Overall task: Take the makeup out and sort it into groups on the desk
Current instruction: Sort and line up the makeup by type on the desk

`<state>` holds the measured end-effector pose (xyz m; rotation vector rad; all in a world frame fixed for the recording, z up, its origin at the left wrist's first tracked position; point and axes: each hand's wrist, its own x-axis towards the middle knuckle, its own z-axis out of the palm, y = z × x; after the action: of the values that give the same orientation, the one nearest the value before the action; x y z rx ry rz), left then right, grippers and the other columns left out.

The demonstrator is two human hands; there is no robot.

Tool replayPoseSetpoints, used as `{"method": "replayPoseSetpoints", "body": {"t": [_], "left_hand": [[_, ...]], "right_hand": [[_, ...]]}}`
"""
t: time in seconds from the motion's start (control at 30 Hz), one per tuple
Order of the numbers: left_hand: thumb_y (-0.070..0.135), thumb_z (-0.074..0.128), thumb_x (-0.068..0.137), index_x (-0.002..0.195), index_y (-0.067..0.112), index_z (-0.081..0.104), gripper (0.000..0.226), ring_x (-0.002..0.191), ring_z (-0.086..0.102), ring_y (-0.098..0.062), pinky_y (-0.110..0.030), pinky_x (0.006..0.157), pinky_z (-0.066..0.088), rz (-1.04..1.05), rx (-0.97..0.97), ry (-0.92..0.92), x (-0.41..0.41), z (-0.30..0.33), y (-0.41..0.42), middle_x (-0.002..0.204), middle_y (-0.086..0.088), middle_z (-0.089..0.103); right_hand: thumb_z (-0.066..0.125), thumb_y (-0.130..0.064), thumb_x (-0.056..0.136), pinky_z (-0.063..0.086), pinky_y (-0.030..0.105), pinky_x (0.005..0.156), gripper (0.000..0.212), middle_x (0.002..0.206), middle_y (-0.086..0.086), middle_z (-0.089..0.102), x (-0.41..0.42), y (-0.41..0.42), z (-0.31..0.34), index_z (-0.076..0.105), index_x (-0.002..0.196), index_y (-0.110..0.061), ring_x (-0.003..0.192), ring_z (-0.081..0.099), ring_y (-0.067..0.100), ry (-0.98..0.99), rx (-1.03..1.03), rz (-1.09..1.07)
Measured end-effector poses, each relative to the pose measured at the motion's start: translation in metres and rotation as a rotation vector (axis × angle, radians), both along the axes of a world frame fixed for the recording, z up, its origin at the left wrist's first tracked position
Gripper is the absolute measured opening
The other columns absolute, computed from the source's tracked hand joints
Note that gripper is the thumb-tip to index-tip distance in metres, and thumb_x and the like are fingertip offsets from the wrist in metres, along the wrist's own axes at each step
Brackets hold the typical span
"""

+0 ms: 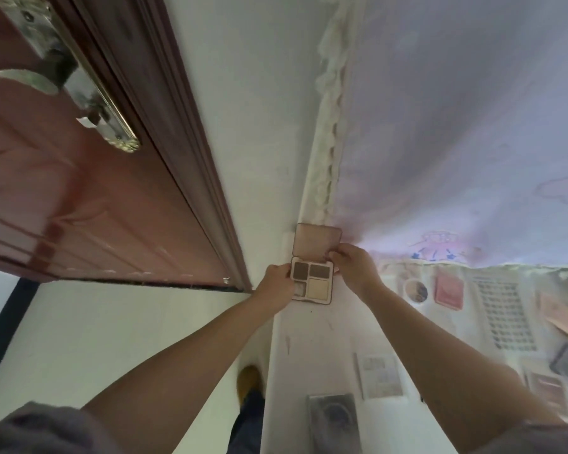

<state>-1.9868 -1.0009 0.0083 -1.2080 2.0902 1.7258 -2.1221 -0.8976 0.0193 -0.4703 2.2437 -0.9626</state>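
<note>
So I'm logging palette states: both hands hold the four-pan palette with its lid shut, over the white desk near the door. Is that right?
Not quite: the lid is open. The head view shows the left hand and right hand holding the four-pan palette with its lid raised and pans exposed, over the white desk near the door.

Both arms were bare and extended forward from the lower corners of the view, converging toward the centre. Grey short sleeves showed at each upper arm. The left hand [276,285] was closed in a grip, thumb uppermost, fingers curled under and out of sight, wrist roughly in line with the forearm. The right hand [353,265] sat slightly higher and further forward than the left, back of the hand facing the camera, fingers [333,255] bent and pinched together at the tips, wrist flexed a little inward. The two hands were near each other but not touching. Both forearms were straight at the elbow.
</note>
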Motion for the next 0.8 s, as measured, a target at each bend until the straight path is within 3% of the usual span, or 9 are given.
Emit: {"method": "replayPoseSetpoints", "body": {"t": [0.1,0.27,0.33,0.43,0.53,0.57,0.63,0.7,0.8], "left_hand": [[0.007,0.039,0.086,0.101,0.006,0.065,0.03,0.091,0.064,-0.03,-0.029,0.068,0.049,-0.029,-0.046,-0.029,0.001,-0.005,0.0,0.108,-0.019,0.06],[0.013,0.038,0.08,0.095,0.005,0.062,0.029,0.08,0.056,-0.024,-0.016,0.052,0.036,-0.005,-0.065,-0.047,0.004,-0.002,0.004,0.109,-0.023,0.054],[0.018,0.039,0.073,0.09,0.006,0.063,0.032,0.077,0.055,-0.021,-0.017,0.053,0.037,0.031,-0.041,-0.029,0.004,0.004,0.006,0.1,-0.019,0.057],[0.004,0.04,0.085,0.073,0.007,0.053,0.019,0.065,0.046,-0.013,-0.016,0.049,0.033,0.06,-0.02,-0.045,0.009,0.013,0.012,0.081,-0.009,0.049],[0.007,0.036,0.093,0.085,0.015,0.05,0.018,0.086,0.048,-0.019,-0.024,0.063,0.034,0.063,-0.037,-0.098,0.022,0.019,0.026,0.106,-0.012,0.046],[0.009,0.036,0.096,0.101,0.018,0.054,0.021,0.101,0.048,-0.02,-0.025,0.072,0.037,0.058,-0.036,-0.114,0.03,0.021,0.033,0.12,-0.01,0.044],[0.009,0.036,0.097,0.138,0.014,0.04,0.041,0.114,0.047,-0.022,-0.022,0.084,0.036,0.088,-0.026,-0.119,0.05,0.025,0.054,0.141,-0.008,0.038],[0.009,0.037,0.096,0.138,0.013,0.04,0.043,0.107,0.053,-0.021,-0.025,0.085,0.041,0.124,-0.001,-0.107,0.07,0.024,0.079,0.139,-0.01,0.044],[0.011,0.039,0.095,0.123,0.015,0.055,0.033,0.111,0.055,-0.021,-0.032,0.098,0.045,0.113,0.006,-0.128,0.097,0.017,0.117,0.127,-0.006,0.055]], "right_hand": [[0.05,-0.011,0.093,0.045,0.025,0.075,0.02,0.095,0.006,0.07,0.001,-0.001,-0.004,0.069,0.095,-0.008,0.083,0.062,0.021,0.037,0.029,0.012],[0.046,-0.012,0.096,0.039,0.022,0.074,0.024,0.103,0.009,0.069,0.007,-0.003,-0.009,0.066,0.105,-0.004,0.09,0.06,0.022,0.12,0.095,0.075],[0.048,-0.012,0.095,0.041,0.023,0.077,0.024,0.106,0.009,0.068,0.007,-0.004,-0.006,0.066,0.109,-0.004,0.097,0.061,0.024,0.117,0.084,0.076],[0.051,-0.01,0.091,0.048,0.034,0.083,0.023,0.103,0.012,0.069,0.006,0.003,0.0,0.065,0.106,-0.001,0.096,0.063,0.029,0.082,0.051,0.033],[0.055,-0.012,0.09,0.051,0.044,0.091,0.031,0.105,0.012,0.063,0.01,0.025,0.01,0.057,0.119,-0.002,0.097,0.062,0.028,0.071,0.038,0.023],[0.055,-0.011,0.091,0.05,0.041,0.093,0.032,0.109,0.009,0.06,0.015,0.036,0.014,0.056,0.122,-0.004,0.099,0.061,0.024,0.086,0.02,0.055],[0.054,-0.01,0.092,0.047,0.026,0.092,0.028,0.112,0.005,0.058,0.031,0.062,0.024,0.06,0.118,-0.007,0.097,0.058,0.016,0.169,-0.007,0.199],[0.053,-0.012,0.093,0.041,0.015,0.084,0.022,0.11,0.001,0.057,0.053,0.09,0.032,0.063,0.111,-0.011,0.092,0.054,0.009,0.257,-0.01,0.413],[0.049,-0.022,0.095,0.042,0.02,0.087,0.023,0.123,0.001,0.051,0.091,0.128,0.031,0.061,0.113,-0.015,0.096,0.053,0.012,0.315,0.069,0.772]]}}
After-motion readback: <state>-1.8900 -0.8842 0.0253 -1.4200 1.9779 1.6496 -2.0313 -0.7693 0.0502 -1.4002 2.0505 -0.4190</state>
